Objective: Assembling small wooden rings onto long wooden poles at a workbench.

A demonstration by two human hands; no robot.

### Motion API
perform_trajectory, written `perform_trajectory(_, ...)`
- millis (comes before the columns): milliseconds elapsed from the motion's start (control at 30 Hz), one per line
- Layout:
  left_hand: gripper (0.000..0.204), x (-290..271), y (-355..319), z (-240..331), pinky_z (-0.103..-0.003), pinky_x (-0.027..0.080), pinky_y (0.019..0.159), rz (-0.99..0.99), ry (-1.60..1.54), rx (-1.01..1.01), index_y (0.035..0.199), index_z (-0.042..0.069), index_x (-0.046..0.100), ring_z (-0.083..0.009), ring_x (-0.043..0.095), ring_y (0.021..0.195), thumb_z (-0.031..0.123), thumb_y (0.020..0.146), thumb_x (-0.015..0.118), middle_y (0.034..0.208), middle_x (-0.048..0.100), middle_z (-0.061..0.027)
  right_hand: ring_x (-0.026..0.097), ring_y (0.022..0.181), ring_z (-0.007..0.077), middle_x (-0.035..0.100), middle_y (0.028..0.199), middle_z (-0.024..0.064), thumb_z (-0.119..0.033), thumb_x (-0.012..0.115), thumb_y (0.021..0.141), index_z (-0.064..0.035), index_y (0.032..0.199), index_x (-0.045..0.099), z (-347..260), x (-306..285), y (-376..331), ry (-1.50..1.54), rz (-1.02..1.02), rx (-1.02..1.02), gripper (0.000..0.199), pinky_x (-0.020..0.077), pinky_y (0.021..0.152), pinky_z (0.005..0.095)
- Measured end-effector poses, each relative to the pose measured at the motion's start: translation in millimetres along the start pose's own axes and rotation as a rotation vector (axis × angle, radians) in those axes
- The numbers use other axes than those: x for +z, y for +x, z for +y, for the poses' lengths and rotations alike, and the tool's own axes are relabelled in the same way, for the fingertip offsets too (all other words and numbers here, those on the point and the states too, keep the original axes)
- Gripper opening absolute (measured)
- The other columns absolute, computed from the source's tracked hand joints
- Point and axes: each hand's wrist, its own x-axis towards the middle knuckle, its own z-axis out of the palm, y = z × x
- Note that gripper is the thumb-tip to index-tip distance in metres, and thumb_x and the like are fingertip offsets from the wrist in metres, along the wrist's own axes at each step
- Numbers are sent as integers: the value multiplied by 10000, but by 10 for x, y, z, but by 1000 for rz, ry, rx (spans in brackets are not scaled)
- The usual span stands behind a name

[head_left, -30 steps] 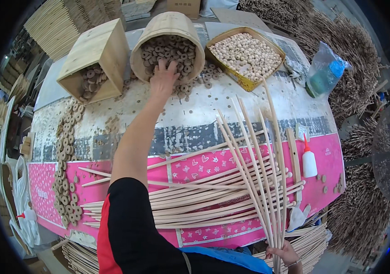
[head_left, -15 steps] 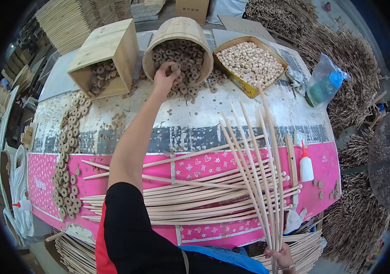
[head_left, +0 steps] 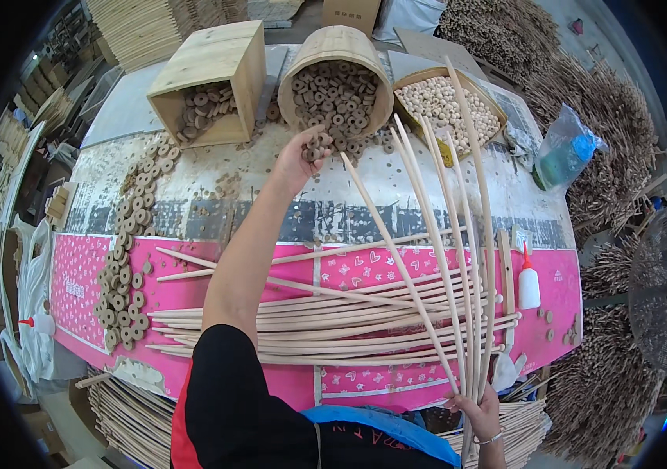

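My left hand (head_left: 301, 160) is at the lower lip of a round wooden bucket (head_left: 335, 37) lying on its side. Its fingers are closed round a few brown wooden rings (head_left: 317, 145); how many is hard to tell. More rings (head_left: 332, 95) fill the bucket and spill from its mouth. Down at the lower right, my right hand (head_left: 480, 410) grips the lower ends of several long pale wooden sticks (head_left: 452, 301), which fan out upward over the table.
Loose sticks (head_left: 294, 332) lie across the pink table cover (head_left: 185, 379). A trail of rings (head_left: 122, 293) runs down the left. Behind are a wooden box (head_left: 243, 66) of rings and a yellow tray (head_left: 408, 144) of wooden beads. A glue bottle (head_left: 530, 285) stands right; stick bundles (head_left: 595, 125) lie beyond.
My left hand has come back out of the bucket's mouth toward me, with rings in its fingers. My right hand has risen slightly, and its sticks reach farther up and spread wider.
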Motion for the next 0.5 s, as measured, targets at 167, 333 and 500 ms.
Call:
perform_trajectory(167,361,55,-301,3,-230,501,629,17,63,28,1343,54,561,-154,637,840,224,1038,471,1127,661,-88,696,741,148,732,933,135,-33,658,881,50,1181,547,65,143,97,-103,32,-127,331,570,641,261)
perform_trajectory(333,303,140,-610,6,-238,511,647,49,118,65,1289,50,606,-113,615,830,187,1035,513,1096,663,-48,704,758,138,739,903,124,-25,627,890,42,1152,543,-47,291,143,-204,12,-167,284,546,609,236)
perform_trajectory(500,326,110,-882,9,-237,498,700,30,159,121,1321,65,587,-103,626,892,180,1019,547,1087,658,-17,700,740,135,740,884,120,-32,628,889,43,1140,540,-12,361,115,-205,10,-178,276,541,598,234)
